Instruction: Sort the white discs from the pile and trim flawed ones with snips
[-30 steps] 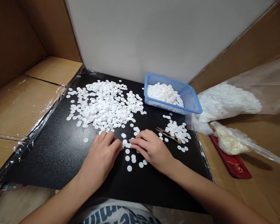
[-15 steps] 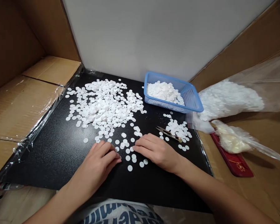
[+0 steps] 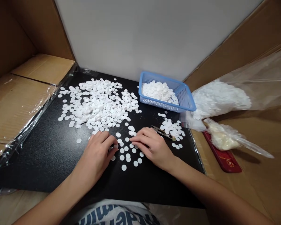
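Many flat white discs lie loose on a black table. My left hand [image 3: 99, 151] rests at the left side of the scattered discs [image 3: 124, 149], fingers bent and the thumb apart from the index finger. A disc lies by its fingertips, and I see nothing held. Over the right side of the same scatter is my right hand [image 3: 152, 147], its fingers reaching left and the thumb slightly apart below them. Its fingertips are close to or touching discs. Behind both hands spreads a big pile of white discs [image 3: 100, 106].
A blue plastic basket [image 3: 189, 101] holding white discs stands at the back right. Thread snips [image 3: 162, 131] lie beside a small disc pile [image 3: 173, 128]. Further right are a clear bag of white pieces [image 3: 222, 98], a knotted bag [image 3: 221, 137] and a red case [image 3: 224, 159]. Cardboard walls flank the table.
The view has shifted, so the scene sits further left. My left thumb and fingers have parted more, and the hand is slightly further forward. My right thumb has separated a little from its fingers.
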### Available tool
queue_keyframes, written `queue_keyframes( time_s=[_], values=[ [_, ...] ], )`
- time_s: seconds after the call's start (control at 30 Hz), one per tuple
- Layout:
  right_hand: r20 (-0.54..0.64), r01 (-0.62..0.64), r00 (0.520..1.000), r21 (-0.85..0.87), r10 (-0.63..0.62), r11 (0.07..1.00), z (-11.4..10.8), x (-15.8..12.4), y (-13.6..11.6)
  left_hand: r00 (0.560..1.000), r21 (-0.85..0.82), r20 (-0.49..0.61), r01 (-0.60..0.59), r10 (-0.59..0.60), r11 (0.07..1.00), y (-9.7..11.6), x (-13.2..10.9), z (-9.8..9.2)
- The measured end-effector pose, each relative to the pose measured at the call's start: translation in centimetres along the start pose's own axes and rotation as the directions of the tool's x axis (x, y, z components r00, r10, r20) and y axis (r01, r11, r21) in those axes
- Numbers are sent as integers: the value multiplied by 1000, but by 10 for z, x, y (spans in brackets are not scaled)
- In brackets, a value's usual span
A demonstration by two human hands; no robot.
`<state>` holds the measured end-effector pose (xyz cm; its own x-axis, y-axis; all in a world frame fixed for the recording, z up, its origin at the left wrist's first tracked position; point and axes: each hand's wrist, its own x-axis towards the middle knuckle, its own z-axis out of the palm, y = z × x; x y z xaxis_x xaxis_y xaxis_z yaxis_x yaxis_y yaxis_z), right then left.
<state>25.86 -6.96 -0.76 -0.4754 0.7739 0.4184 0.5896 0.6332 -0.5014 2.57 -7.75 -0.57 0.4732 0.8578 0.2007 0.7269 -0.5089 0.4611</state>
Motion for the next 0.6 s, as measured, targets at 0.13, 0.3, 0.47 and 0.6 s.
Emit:
queue_keyframes(
  time_s=[0.13, 0.3, 0.47, 0.6],
  values=[
    [139, -56, 988, -33, 60, 998, 13, 18, -8, 997, -39, -47, -62, 60, 997, -2, -4, -5],
    [199, -113, 974, -3, 111, 994, 18, 25, -12, 990, -74, -105, -100, 92, 992, -8, -19, -12],
    [198, 106, 976, -78, -89, 991, 10, 13, -16, 975, -58, -139, -182, 173, 982, -14, -42, -19],
    [277, 237, 939, -99, -202, 966, 7, 2, -22, 982, -55, -23, -189, 188, 980, -14, -54, -17]
  ],
)
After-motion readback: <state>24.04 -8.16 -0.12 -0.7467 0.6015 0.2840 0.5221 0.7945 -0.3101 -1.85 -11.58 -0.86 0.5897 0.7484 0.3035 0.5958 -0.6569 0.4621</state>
